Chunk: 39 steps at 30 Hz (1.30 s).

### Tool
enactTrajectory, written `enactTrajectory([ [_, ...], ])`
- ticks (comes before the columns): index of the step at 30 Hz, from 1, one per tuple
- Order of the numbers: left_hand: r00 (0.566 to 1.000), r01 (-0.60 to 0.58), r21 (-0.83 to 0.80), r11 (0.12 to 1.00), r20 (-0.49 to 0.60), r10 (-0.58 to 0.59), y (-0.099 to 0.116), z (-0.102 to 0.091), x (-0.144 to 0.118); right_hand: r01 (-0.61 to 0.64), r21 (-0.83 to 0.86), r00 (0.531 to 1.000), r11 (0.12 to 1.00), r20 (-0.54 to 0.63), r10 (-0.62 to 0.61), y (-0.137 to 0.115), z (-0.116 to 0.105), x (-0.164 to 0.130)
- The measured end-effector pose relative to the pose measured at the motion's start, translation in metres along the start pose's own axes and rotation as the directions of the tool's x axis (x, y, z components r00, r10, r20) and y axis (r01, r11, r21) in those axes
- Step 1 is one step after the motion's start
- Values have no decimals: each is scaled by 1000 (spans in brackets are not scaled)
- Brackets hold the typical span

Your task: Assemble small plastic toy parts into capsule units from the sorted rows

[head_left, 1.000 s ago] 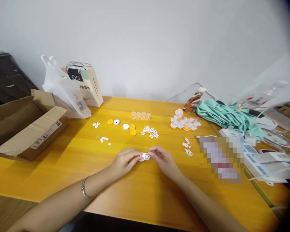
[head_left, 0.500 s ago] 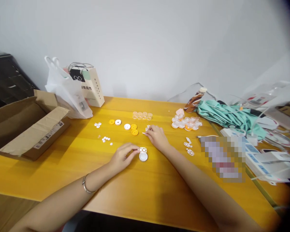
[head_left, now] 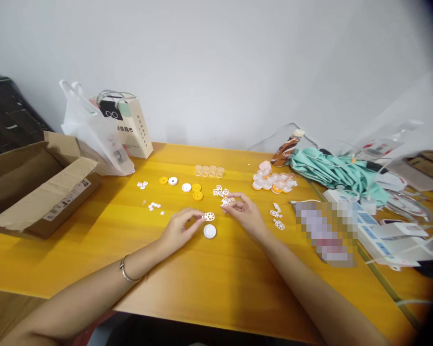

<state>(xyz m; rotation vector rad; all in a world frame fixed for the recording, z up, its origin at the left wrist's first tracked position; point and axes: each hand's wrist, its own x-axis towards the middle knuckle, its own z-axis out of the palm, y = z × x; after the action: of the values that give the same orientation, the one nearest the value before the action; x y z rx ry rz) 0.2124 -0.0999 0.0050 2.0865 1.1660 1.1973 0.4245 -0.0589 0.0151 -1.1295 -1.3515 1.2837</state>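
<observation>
My left hand (head_left: 180, 229) pinches a small flat white plastic piece with a spoked wheel pattern (head_left: 210, 216) by its left end. Just below that piece, a round white disc (head_left: 210, 231) lies on the table. My right hand (head_left: 246, 215) has thumb and index finger closed on a similar white spoked piece (head_left: 226, 201). More pieces of this kind (head_left: 221, 192) lie in a loose group right behind it. Farther left sit several yellow discs (head_left: 197, 196) and white ring-like discs (head_left: 186, 187).
Clear cups (head_left: 210, 171) stand in a row at the back. Small white caps (head_left: 154, 206) lie left, spoked pieces (head_left: 279, 224) right. Round capped parts (head_left: 274, 182) cluster near a brown bottle (head_left: 287, 148). A cardboard box (head_left: 57, 199) and a power strip (head_left: 368, 223) flank the table (head_left: 187, 288).
My right hand has drawn back toward me from the group of spoked pieces, with one in its fingers. My left hand's piece has lifted slightly away from the white disc. The view shifted a little.
</observation>
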Motion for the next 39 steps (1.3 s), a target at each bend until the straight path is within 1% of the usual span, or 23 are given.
enactTrajectory([
  [3, 997, -54, 11, 998, 58, 54, 3, 0, 7, 2, 58, 1000, 998, 28, -4, -5, -4, -9],
  [6, 988, -110, 15, 994, 111, 108, 1, 3, 16, 4, 98, 999, 995, 33, -7, -4, -2, -13],
  [9, 983, -147, 28, 989, 114, 143, -5, 9, 23, -14, 146, 1000, 989, 23, 11, 2, 1, -14],
  [11, 982, -164, 36, 986, 104, 159, -10, 13, 25, -9, 145, 1000, 989, -4, 9, 7, 2, -13],
  [13, 984, -161, 40, 986, 86, 157, -13, 15, 25, 55, 94, 997, 994, -50, -50, 12, 4, -13],
  [15, 986, -153, 49, 987, 74, 149, -14, 15, 25, 155, 14, 986, 988, -71, -153, 16, 6, -12],
  [17, 984, -167, 62, 984, 73, 162, -14, 14, 24, 235, -37, 971, 971, -43, -236, 19, 8, -12],
  [19, 979, -193, 70, 979, 75, 188, -13, 12, 24, 262, -33, 965, 964, 24, -261, 21, 10, -12],
  [22, 976, -209, 66, 976, 71, 205, -14, 12, 22, 231, 22, 966, 973, 115, -232, 22, 13, -14],
  [24, 975, -217, 52, 975, 63, 214, -16, 12, 21, 176, 52, 974, 983, 136, -182, 22, 14, -17],
  [28, 967, -252, 19, 968, 51, 251, -17, 13, 20, 83, 84, 986, 993, 139, -94, 23, 17, -21],
  [31, 965, -259, 16, 966, 48, 258, -14, 12, 19, 72, 110, 987, 991, 133, -86, 25, 18, -23],
  [34, 967, -254, 17, 967, 21, 253, -14, 12, 18, 61, 138, 988, 989, 131, -79, 25, 20, -23],
  [39, 961, -276, -13, 961, 11, 276, -17, 12, 17, 18, 159, 996, 987, 89, -32, 21, 20, -25],
])
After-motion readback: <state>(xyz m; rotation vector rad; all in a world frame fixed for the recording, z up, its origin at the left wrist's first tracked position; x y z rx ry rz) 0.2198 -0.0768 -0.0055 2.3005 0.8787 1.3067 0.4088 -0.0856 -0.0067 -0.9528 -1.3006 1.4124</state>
